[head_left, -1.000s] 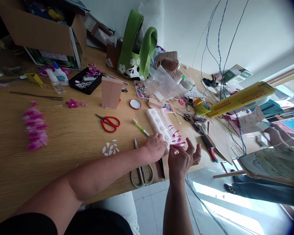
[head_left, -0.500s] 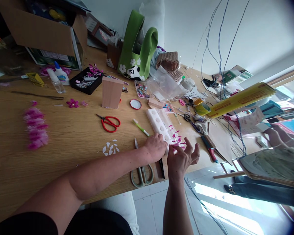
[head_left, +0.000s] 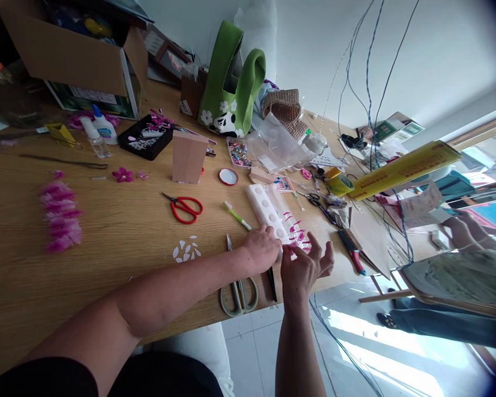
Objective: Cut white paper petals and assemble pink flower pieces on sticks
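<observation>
A white foam block [head_left: 268, 212] with round dents lies on the wooden table [head_left: 119, 242], with several pink petals on wires [head_left: 296, 234] stuck along its near end. My left hand [head_left: 262, 249] rests curled against the block's near corner and steadies it. My right hand [head_left: 306, 267] hovers just right of it, thumb and forefinger pinched at a pink petal while the other fingers spread. Grey scissors [head_left: 238, 289] and a dark tool [head_left: 271, 278] lie under my left wrist.
Red scissors [head_left: 184, 207], white cut petals [head_left: 187, 249], a green-white tool [head_left: 237, 215], a wooden block [head_left: 188, 157], a pile of pink flowers [head_left: 60, 218], glue bottles [head_left: 99, 129], a cardboard box [head_left: 74, 55] and a green bag [head_left: 231, 82] crowd the table. Another person's hand [head_left: 465, 229] is at right.
My right hand has drawn slightly left and closer to the foam block's petals. My left hand has stayed put.
</observation>
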The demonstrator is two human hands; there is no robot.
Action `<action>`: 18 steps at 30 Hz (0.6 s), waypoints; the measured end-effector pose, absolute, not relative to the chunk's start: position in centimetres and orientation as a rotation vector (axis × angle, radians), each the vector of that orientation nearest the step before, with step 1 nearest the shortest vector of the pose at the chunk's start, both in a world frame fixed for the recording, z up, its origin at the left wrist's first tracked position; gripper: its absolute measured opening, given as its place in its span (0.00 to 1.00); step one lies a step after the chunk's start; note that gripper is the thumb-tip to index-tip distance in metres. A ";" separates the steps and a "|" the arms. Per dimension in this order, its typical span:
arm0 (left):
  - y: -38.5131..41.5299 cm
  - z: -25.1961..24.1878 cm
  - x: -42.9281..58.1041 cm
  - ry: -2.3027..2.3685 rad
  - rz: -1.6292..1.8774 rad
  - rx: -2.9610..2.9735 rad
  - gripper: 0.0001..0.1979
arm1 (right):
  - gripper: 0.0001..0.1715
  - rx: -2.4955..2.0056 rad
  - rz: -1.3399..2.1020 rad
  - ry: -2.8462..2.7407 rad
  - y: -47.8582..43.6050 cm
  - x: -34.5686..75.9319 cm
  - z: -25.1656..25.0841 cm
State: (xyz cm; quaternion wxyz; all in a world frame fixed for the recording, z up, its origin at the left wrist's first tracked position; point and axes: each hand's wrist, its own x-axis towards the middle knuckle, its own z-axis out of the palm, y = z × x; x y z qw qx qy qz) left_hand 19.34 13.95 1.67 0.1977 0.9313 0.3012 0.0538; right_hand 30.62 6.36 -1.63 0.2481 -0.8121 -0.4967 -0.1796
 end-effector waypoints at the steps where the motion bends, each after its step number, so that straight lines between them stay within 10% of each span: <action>1: 13.9 1.7 19.4 0.843 0.150 2.605 0.16 | 0.11 -2.219 -0.486 -1.356 6.3 30.6 -1.6; 18: 14.1 1.3 19.3 0.772 0.149 2.622 0.16 | 0.27 -2.031 -0.569 -1.360 4.9 31.9 -0.2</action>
